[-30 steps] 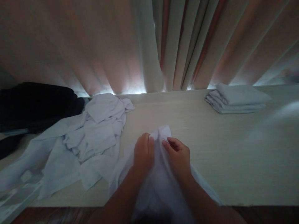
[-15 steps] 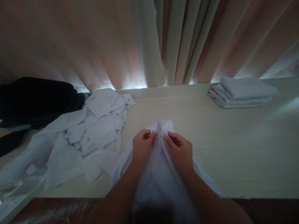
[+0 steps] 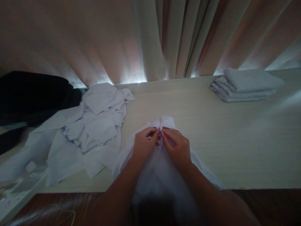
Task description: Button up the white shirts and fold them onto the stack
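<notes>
A thin white shirt (image 3: 155, 172) lies spread between my forearms, its near part running down toward my body. My left hand (image 3: 144, 143) pinches a narrow fold at its far end between thumb and fingers. Right beside it, my right hand (image 3: 177, 145) grips the same edge, fingertips nearly touching those of the left. What exactly sits between the fingertips is too small to make out. A crumpled heap of white cloth (image 3: 98, 125) rests on the left, close to the shirt's left side.
Folded white cloths (image 3: 251, 84) are stacked at the back right of the pale tabletop (image 3: 235, 141). Dark folded fabric (image 3: 33, 97) stands at the far left. Part of a white machine (image 3: 21, 194) shows at the lower left. Curtains (image 3: 94, 40) hang behind.
My hands have come closer together at the fold, the right one shifting left. The view has tilted slightly, so the table appears higher.
</notes>
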Demonstrator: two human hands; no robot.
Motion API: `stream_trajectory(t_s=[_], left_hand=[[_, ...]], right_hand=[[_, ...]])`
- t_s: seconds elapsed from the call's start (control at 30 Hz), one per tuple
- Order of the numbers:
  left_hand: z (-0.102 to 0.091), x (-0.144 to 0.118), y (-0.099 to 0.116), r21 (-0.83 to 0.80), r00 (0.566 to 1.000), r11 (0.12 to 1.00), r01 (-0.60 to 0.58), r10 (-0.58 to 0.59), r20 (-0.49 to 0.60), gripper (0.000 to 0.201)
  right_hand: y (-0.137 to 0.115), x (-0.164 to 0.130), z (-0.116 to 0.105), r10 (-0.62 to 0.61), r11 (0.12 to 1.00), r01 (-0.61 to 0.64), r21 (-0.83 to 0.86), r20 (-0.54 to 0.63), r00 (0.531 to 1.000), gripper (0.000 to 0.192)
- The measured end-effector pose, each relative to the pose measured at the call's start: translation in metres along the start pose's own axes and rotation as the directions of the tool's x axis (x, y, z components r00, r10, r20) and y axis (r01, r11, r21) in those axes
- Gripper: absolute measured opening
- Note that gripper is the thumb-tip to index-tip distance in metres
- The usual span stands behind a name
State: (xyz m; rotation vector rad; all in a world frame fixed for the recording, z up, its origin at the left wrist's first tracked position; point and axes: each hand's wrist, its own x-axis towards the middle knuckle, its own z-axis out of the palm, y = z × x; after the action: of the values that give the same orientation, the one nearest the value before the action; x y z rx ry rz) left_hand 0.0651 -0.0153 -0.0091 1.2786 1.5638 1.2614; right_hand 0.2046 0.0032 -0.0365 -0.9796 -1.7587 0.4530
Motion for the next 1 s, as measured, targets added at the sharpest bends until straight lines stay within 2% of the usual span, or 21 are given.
stream_trajectory(t_s=[0.17,0.3,0.37,0.43,0.53,0.7,0.83,1.0], left_hand=[[-0.003,-0.003,0.003,0.068,0.997,0.995,-0.068,0.064,0.053,0.026],[-0.005,0.000,0.004,0.071,0.997,0.997,-0.042,0.038,0.063,0.032],[-0.006,0.002,0.003,0.083,0.997,0.996,-0.024,0.018,0.068,0.031],[-0.006,0.002,0.001,0.098,0.997,0.995,-0.018,0.011,0.072,0.030],[-0.005,0.001,-0.001,0.138,0.996,0.990,-0.042,0.031,0.083,0.029],[0.000,-0.002,-0.001,0.163,0.995,0.984,-0.067,0.053,0.086,0.024],[0.002,-0.004,0.001,0.115,0.999,0.993,-0.034,0.029,0.039,0.021],[0.004,-0.004,0.005,0.058,1.000,0.998,0.004,-0.005,0.013,0.018]], right_hand=[[-0.001,-0.001,0.000,-0.052,0.996,0.056,-0.068,0.066,0.996,0.026],[-0.006,0.000,-0.002,-0.056,0.986,0.078,-0.150,0.147,0.988,0.029],[-0.009,0.001,-0.003,-0.029,0.990,0.052,-0.134,0.173,0.984,0.030],[-0.011,0.002,-0.005,0.027,0.998,-0.019,-0.053,0.161,0.987,0.029],[-0.011,0.005,-0.007,0.178,0.978,-0.187,0.094,0.102,0.979,0.023],[-0.007,0.009,-0.011,0.416,0.882,-0.431,0.192,0.111,0.902,0.017],[-0.007,0.010,-0.012,0.500,0.809,-0.527,0.260,0.165,0.850,0.019],[-0.004,0.009,-0.011,0.526,0.784,-0.553,0.282,0.169,0.833,0.022]])
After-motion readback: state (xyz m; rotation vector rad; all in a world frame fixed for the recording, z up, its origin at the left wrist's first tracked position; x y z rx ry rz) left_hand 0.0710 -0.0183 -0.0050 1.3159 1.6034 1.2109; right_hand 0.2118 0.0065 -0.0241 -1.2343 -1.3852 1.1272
